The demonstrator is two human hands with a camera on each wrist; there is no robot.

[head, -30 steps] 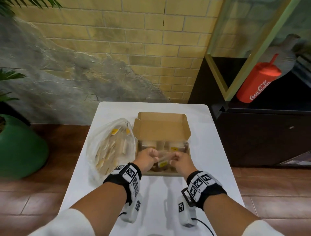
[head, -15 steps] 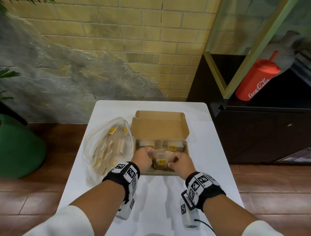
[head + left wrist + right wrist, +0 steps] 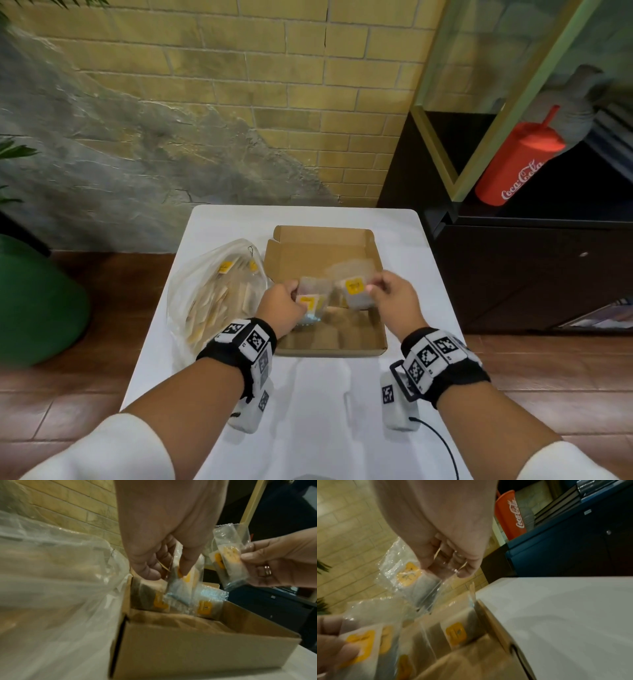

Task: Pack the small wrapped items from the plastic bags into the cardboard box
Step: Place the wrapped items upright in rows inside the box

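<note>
An open cardboard box [image 3: 329, 347] sits mid-table with several clear-wrapped packets with yellow labels [image 3: 204, 606] standing along its far side. My left hand [image 3: 284, 303] pinches a few wrapped packets [image 3: 310, 299] over the box's left part; the same packets [image 3: 184, 582] hang from its fingers in the left wrist view. My right hand [image 3: 394, 298] pinches one wrapped packet [image 3: 356, 291] by its edge above the box's right part, seen too as the single packet [image 3: 412, 580]. A clear plastic bag [image 3: 212, 294] full of packets lies left of the box.
The white table [image 3: 322, 404] has bare surface in front of and right of the box. A dark cabinet [image 3: 534, 274] with a red Coca-Cola cup [image 3: 513, 164] stands to the right. A green planter [image 3: 37, 301] is on the floor at left.
Both hands rose from low in the box's near part. They moved apart, each now holding its own packets above the box; the right hand shifted right.
</note>
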